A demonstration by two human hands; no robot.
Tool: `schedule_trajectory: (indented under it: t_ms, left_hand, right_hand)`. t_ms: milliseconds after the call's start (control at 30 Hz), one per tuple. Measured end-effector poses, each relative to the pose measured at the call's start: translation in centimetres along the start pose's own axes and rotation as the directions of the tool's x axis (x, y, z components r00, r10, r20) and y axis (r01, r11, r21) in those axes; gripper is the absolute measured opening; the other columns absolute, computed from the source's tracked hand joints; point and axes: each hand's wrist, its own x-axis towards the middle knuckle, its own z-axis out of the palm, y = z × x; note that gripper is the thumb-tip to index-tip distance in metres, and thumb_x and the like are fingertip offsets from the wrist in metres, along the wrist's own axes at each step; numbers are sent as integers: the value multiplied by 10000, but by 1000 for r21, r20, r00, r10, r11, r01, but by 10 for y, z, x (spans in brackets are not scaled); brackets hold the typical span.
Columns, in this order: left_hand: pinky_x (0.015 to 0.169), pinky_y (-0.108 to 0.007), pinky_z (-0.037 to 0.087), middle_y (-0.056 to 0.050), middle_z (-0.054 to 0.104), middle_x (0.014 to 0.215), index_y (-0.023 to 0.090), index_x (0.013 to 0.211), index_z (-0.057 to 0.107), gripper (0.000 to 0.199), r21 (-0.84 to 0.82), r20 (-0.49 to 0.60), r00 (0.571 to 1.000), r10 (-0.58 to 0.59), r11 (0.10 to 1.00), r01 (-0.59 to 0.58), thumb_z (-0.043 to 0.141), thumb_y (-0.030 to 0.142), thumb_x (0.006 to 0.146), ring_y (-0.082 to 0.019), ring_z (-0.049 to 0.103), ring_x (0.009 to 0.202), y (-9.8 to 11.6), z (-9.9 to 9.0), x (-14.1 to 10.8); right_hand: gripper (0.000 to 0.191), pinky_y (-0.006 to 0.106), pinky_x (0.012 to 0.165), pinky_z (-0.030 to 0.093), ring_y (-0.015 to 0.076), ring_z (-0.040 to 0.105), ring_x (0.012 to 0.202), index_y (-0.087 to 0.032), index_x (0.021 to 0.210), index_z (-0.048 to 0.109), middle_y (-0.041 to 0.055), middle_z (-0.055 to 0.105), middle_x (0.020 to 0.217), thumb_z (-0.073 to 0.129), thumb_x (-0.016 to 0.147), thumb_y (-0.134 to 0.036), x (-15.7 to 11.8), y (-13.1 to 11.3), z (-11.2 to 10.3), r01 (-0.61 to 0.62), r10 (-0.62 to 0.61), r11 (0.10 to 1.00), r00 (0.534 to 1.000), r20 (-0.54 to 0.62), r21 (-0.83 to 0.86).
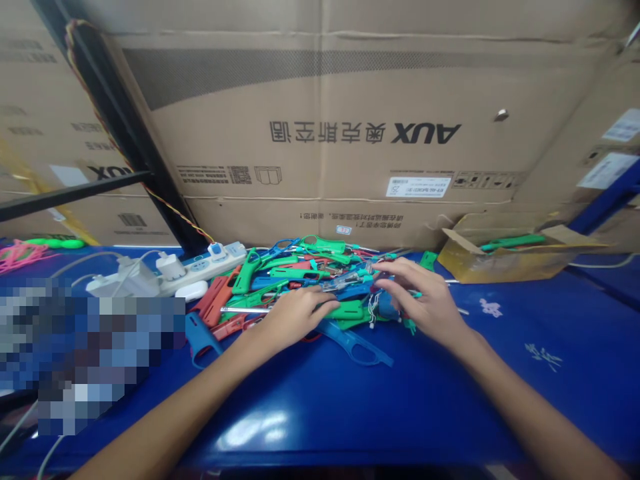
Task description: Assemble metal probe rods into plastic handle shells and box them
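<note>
A heap of green, red and blue plastic lighter casings, mixed with thin metal rods and small parts, lies on a blue tabletop. My left hand rests over the middle of the heap with curled fingers; what they hold, if anything, is hidden. Between my hands is a clear plastic lighter part with a metal end. My right hand reaches over the heap's right side, thumb and forefinger apart close to that end. White wires hang beside my right thumb. A blue casing lies at the front.
An open cardboard box with green pieces inside stands at the right. A white power strip with plugs and cables lies left of the heap. Large cartons form the back wall. A black metal post slants at the left.
</note>
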Motion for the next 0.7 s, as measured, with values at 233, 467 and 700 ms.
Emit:
schedule_trajectory:
  t_ms: [233, 467, 700]
  left_hand:
    - [882, -314, 491, -52, 715, 1127, 239, 1159, 694, 384, -2, 0, 1000, 8, 1000, -8, 383, 427, 1038, -215, 679, 992, -1, 0, 0]
    - [867, -323, 497, -52, 718, 1121, 243, 1144, 701, 385, -2, -5, 1000, 5, 1000, -5, 381, 425, 1033, -218, 678, 987, 0, 1, 0]
    - [862, -334, 499, -52, 716, 1131, 247, 1151, 698, 379, 0, -4, 1000, 3, 1000, -3, 385, 423, 1031, -227, 679, 986, 0, 0, 0]
  right_hand:
    - [319, 347, 841, 543, 170, 656, 921, -270, 1292, 617, 57, 682, 1134, 490, 1002, -236, 0, 1, 0, 87, -84, 993, 996, 38, -85]
    - [387, 308, 681, 573, 94, 604, 570, -272, 1370, 556, 55, 686, 1155, 439, 1008, -203, -2, 2, 1, 42, -40, 998, 998, 39, -41]
    - [179, 287, 649, 532, 110, 586, 611, -235, 1090, 705, 31, 680, 943, 614, 939, -267, 1, 0, 0, 41, -42, 999, 998, -36, -35]
